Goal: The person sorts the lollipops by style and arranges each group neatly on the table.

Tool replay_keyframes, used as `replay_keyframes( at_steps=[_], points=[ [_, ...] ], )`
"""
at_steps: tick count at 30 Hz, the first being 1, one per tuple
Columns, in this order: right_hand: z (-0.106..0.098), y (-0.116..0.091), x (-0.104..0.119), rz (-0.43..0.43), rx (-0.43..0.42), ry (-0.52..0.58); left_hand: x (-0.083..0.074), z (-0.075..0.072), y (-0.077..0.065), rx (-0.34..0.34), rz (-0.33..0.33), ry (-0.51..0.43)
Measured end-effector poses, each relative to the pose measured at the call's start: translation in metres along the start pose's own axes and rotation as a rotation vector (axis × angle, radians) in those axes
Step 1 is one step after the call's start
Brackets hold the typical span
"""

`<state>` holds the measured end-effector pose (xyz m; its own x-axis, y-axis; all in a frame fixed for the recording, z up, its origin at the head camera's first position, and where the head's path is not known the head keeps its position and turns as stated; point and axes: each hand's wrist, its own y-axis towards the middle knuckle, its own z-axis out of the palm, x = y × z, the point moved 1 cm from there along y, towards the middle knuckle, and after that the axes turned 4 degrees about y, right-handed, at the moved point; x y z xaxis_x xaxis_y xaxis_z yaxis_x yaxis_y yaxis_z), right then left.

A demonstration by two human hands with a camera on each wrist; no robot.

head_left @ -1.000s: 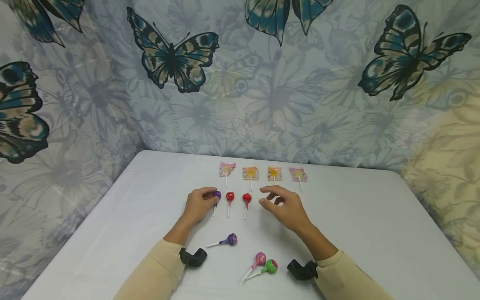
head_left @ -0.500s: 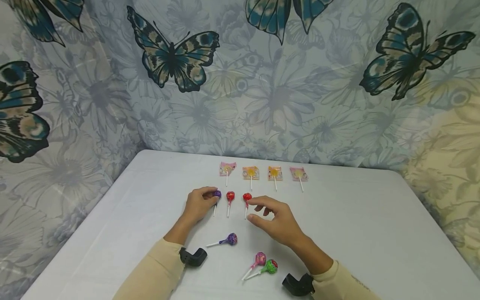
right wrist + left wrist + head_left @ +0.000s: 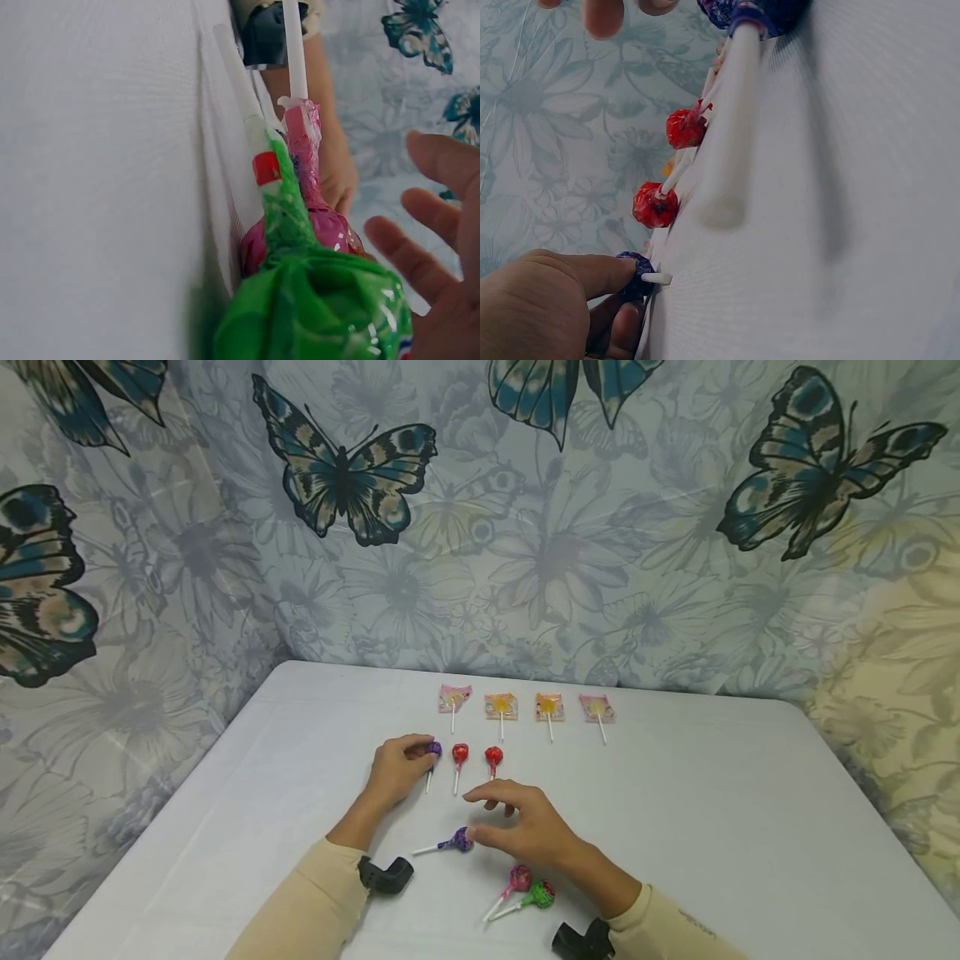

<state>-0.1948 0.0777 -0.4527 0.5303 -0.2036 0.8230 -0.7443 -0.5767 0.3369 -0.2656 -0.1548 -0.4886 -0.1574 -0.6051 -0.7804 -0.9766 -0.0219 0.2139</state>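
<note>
My left hand (image 3: pixel 397 768) pinches the head of a purple lollipop (image 3: pixel 434 748) at the left end of a row; in the left wrist view the thumb and fingers close round its wrapper. Beside it in the row lie two lollipops in red wrappers, a left one (image 3: pixel 460 753) and a right one (image 3: pixel 493 756). My right hand (image 3: pixel 528 822) hovers over the table with fingers spread and relaxed. Its thumb tip overlaps the head of another purple lollipop (image 3: pixel 454 842), which lies sideways, stick to the left. Nothing is held in the right hand.
Close to the right wrist, a pink lollipop (image 3: pixel 520 878) and a green lollipop (image 3: pixel 542 893) lie with their sticks converging. Several flat lollipops in clear pink and orange wrappers, one being an orange one (image 3: pixel 501 706), line the back of the white table (image 3: pixel 712 793).
From right of the red lollipops, my right hand has moved left and toward me, down to the sideways purple lollipop. My left hand stays where it was.
</note>
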Motion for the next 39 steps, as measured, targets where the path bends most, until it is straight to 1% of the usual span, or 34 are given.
replay_keyframes(
  at_steps=[6,10,14,17,20,22,27,31,34,39],
  points=[
    [0.006,-0.002,-0.012,0.011,0.07,-0.008,-0.001,0.0,0.0,-0.007,0.008,-0.001],
    [0.01,-0.002,-0.017,0.02,0.115,-0.014,0.0,-0.001,-0.001,-0.006,0.0,0.006],
    [0.013,0.0,-0.018,0.054,0.131,-0.028,0.001,-0.001,-0.001,-0.01,-0.003,0.01],
    [0.014,0.0,-0.018,0.097,0.128,-0.06,0.002,-0.001,-0.001,-0.009,-0.001,0.014],
    [0.015,0.0,-0.018,0.118,0.126,-0.091,0.003,0.0,0.0,-0.007,0.008,0.015],
    [0.016,0.0,-0.018,0.114,0.124,-0.104,0.003,0.0,0.001,-0.008,0.016,0.015],
    [0.02,0.001,-0.018,0.067,0.115,-0.131,0.003,0.0,0.001,-0.01,0.024,0.016],
    [0.022,0.001,-0.018,0.075,0.098,-0.157,0.003,-0.001,0.0,-0.004,0.027,0.016],
    [0.022,0.001,-0.017,0.095,0.087,-0.145,0.003,-0.001,0.0,0.001,0.026,0.016],
    [0.018,-0.001,-0.016,0.066,0.083,-0.092,0.002,-0.001,0.001,0.003,0.012,0.018]
  ],
)
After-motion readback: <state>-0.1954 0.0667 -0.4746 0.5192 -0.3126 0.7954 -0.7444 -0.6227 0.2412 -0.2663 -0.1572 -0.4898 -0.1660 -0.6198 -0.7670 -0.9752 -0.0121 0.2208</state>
